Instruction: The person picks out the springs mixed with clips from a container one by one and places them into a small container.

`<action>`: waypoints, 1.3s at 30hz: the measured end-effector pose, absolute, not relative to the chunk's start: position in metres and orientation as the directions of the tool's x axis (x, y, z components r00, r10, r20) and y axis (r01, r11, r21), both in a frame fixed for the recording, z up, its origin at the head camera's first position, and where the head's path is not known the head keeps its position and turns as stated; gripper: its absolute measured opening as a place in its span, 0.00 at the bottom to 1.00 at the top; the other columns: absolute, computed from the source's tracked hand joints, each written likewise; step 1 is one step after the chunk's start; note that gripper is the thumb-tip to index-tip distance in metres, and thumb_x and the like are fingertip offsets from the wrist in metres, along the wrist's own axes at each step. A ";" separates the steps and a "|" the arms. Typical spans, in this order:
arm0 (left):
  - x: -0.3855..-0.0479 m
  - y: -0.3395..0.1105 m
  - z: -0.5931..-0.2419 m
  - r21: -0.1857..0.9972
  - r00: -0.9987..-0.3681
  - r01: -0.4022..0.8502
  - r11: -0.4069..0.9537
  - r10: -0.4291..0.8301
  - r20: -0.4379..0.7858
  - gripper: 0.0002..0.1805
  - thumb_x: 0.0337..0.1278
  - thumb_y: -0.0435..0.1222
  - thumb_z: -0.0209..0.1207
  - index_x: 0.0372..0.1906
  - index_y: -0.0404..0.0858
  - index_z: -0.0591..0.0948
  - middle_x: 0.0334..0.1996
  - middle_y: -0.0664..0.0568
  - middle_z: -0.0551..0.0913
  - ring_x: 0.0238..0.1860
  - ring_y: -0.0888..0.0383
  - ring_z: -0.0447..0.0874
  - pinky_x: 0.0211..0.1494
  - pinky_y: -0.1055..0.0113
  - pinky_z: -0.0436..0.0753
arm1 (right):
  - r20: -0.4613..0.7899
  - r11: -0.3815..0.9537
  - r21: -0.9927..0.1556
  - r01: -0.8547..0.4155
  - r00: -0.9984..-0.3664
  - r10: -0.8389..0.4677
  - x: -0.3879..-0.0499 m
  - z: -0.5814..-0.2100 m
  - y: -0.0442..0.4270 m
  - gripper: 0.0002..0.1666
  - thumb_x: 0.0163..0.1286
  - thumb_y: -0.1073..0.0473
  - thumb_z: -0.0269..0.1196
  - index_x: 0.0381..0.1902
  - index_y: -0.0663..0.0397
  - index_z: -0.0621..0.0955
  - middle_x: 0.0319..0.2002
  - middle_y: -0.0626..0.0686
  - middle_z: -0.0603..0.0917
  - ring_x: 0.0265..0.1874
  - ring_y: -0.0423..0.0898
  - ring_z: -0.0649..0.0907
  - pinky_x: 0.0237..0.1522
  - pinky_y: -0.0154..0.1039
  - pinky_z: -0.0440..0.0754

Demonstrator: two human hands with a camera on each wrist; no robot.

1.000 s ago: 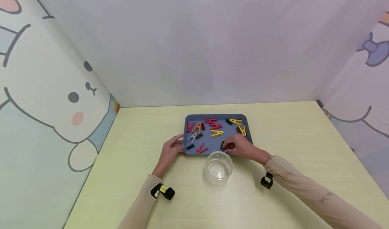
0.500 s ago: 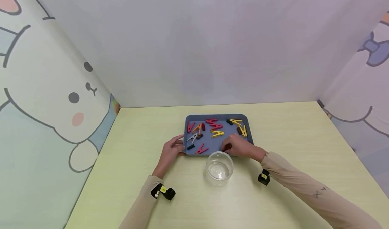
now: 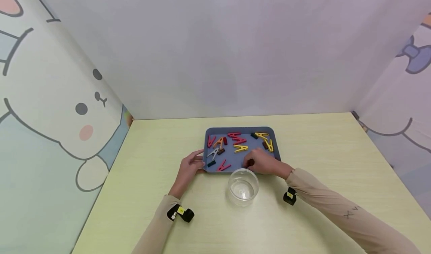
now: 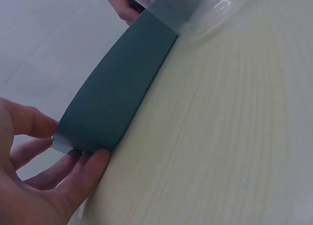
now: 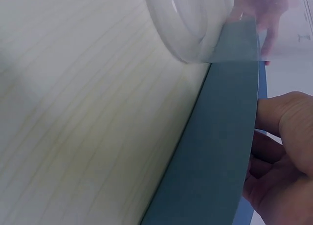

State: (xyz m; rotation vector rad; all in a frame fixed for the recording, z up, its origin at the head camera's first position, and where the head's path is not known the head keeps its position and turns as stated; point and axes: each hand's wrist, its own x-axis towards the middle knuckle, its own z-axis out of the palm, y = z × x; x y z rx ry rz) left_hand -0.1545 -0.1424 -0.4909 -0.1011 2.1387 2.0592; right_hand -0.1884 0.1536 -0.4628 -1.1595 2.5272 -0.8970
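Holding the tray (image 4: 112, 83) by near left corner with left-hand grip (image 3: 189, 167), seemingly collecting clips (image 3: 241, 140) inside the tray with right-hand grip (image 3: 264, 162) curled, cannot tell around what, next probably needing careful lift above the tray.

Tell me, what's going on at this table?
A person is working at a blue-grey tray of colourful clips. Their left hand holds its near left corner, while their right hand reaches inside near the front right; whether it pinches anything is hidden. A clear round container stands on the table, just in front of the tray.
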 end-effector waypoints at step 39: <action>-0.146 -0.141 -0.470 0.985 -0.977 -0.175 -0.007 0.121 -0.173 0.27 0.58 0.23 0.53 0.65 0.32 0.70 0.52 0.29 0.75 0.49 0.36 0.77 0.47 0.47 0.82 | 0.055 0.470 -0.660 -0.586 -0.662 -0.748 -0.199 -0.456 0.152 0.08 0.53 0.69 0.68 0.30 0.51 0.87 0.27 0.44 0.84 0.26 0.35 0.80 0.28 0.32 0.81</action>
